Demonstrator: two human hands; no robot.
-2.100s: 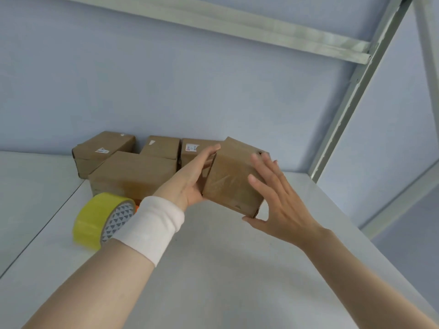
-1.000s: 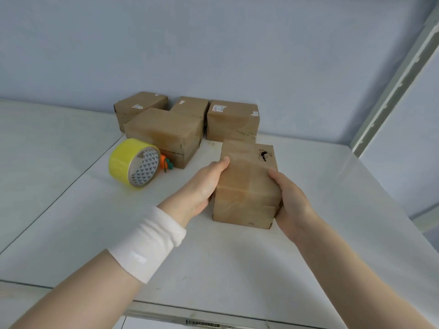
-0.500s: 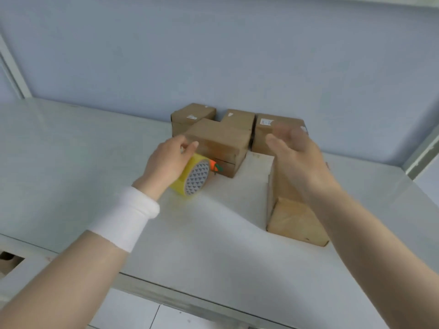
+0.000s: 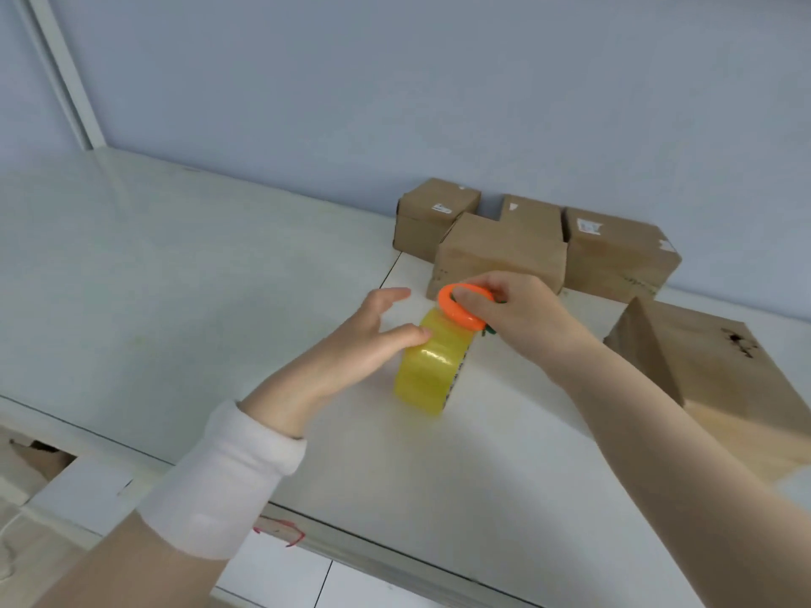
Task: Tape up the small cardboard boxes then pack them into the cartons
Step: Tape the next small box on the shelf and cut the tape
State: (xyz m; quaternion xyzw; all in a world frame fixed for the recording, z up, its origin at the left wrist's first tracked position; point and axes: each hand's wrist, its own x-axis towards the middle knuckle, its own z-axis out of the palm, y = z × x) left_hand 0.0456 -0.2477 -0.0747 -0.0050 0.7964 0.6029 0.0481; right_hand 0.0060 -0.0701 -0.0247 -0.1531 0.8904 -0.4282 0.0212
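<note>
A yellow tape roll [image 4: 428, 370] stands on edge on the white table [image 4: 197, 274]. My left hand [image 4: 364, 340] rests on its left side with the fingers relaxed and the thumb on the tape. My right hand [image 4: 513, 309] grips an orange ring-shaped tape cutter [image 4: 461, 313] at the top of the roll. The small cardboard box [image 4: 711, 379] I was handling sits at the right, apart from both hands. Several more small cardboard boxes [image 4: 500, 252] are grouped against the back wall.
The table's front edge [image 4: 351, 546] runs across the bottom, with a red mark on it. Below it at the lower left, part of a brown carton [image 4: 30, 462] shows. A white upright post [image 4: 61, 68] stands at the back left.
Both hands left the small box, which now sits at the right. The left hand went to the tape roll and drew it nearer; the right hand took hold of the orange cutter.
</note>
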